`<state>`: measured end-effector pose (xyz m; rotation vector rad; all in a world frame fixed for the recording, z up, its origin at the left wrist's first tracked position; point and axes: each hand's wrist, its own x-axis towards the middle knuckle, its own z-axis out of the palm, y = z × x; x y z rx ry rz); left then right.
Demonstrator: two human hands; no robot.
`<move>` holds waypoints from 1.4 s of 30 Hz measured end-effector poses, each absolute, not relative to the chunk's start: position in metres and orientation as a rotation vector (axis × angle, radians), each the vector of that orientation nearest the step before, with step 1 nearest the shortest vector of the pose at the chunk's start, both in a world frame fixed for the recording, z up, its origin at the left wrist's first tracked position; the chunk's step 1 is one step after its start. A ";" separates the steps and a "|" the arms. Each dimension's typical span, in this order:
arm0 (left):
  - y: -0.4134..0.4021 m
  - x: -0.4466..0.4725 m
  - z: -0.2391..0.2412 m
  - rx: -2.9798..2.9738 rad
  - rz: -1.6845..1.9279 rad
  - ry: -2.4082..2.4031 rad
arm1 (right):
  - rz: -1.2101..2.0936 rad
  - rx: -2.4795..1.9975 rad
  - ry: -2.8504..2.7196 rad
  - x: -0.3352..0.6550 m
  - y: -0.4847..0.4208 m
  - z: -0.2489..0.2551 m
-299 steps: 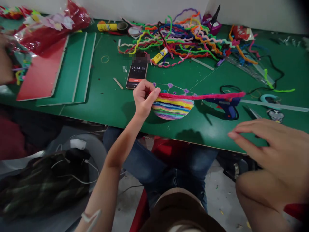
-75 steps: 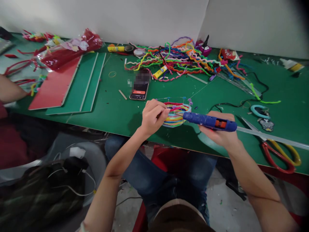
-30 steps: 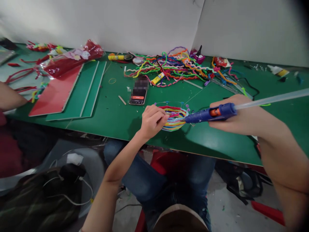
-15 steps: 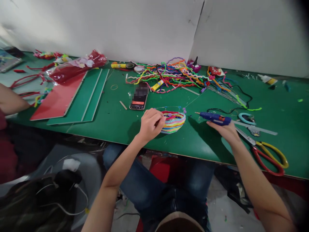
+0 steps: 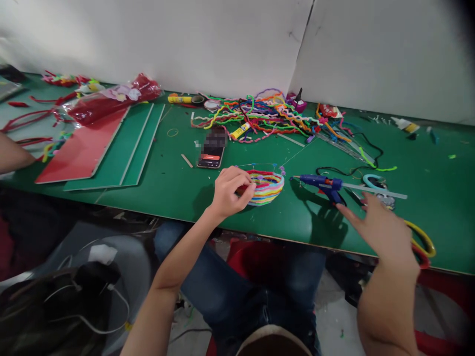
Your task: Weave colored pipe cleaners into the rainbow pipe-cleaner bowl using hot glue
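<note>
My left hand (image 5: pixel 232 192) is closed on the left side of a small striped basket (image 5: pixel 269 192) wound from colourful fuzzy cords. Its fingertips pinch near the rim; exactly what lies between them is hidden. A thin thread with small blue and purple bits runs along the far rim. To the basket's right a blue glue gun (image 5: pixel 322 182) rests on the table, a clear glue stick (image 5: pixel 374 191) poking out of its back. My right hand (image 5: pixel 382 225) hovers just behind the gun's handle, its fingers apart and nothing in them. Scissors (image 5: pixel 423 237) lie partly hidden under that hand.
A phone (image 5: pixel 212 148) lies behind the basket. Along the wall spreads a heap of colourful pipe cleaners (image 5: pixel 256 116) with a yellow glue tube (image 5: pixel 240 130). Red and green boards (image 5: pixel 83 148) lie on the left, near another person's arm (image 5: pixel 15 153).
My right hand has let go of the glue gun, which now sits on the table, and has drawn back to the right over the scissors. My left hand stays at the basket.
</note>
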<state>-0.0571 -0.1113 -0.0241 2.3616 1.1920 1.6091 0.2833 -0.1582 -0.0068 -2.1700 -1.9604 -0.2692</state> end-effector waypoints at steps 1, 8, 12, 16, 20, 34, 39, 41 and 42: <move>-0.112 -0.057 -0.024 2.357 1.606 1.200 | -0.314 -2.214 -1.904 0.277 -0.166 0.005; -0.113 -0.056 -0.023 2.357 1.594 1.259 | 0.338 -1.292 -2.032 0.193 -0.142 0.049; -0.113 -0.057 -0.024 2.389 1.576 1.264 | 0.696 -0.969 -2.102 0.157 -0.101 0.034; -0.112 -0.057 -0.024 2.408 1.566 1.272 | 1.016 -0.845 -2.071 0.144 -0.081 0.019; -0.112 -0.057 -0.024 2.413 1.559 1.267 | 1.115 -0.846 -2.027 0.143 -0.081 0.014; -0.113 -0.056 -0.024 2.419 1.565 1.283 | 1.111 -0.894 -1.916 0.139 -0.083 0.008; -0.112 -0.055 -0.024 2.413 1.570 1.277 | 1.093 -0.922 -1.893 0.136 -0.084 0.007; -0.112 -0.055 -0.024 2.410 1.572 1.276 | 1.078 -0.921 -1.885 0.135 -0.084 0.006; -0.112 -0.055 -0.024 2.409 1.573 1.274 | 1.072 -0.919 -1.882 0.135 -0.084 0.005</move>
